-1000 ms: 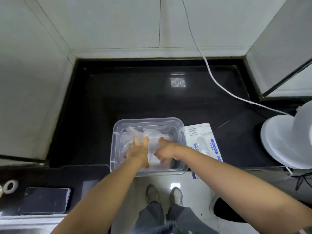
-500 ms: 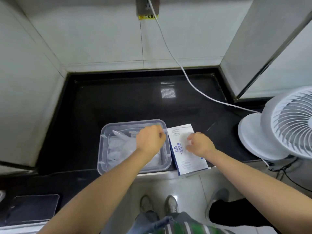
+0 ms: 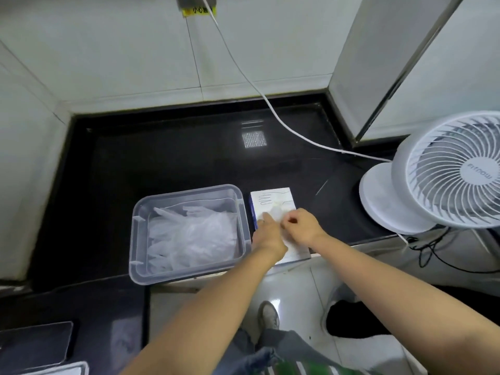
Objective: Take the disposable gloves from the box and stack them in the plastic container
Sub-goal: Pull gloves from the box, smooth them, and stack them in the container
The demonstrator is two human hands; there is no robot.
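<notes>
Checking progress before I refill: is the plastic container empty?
No: a loose pile of clear gloves lies inside the plastic container.

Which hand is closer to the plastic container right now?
Left. The left hand rests on the glove box, just beside the plastic container and its right wall. The right hand is further right on the box, pinching a glove.

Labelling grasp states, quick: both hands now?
Left hand: open, pressing on the glove box.
Right hand: pinching a glove at the box opening.
</notes>
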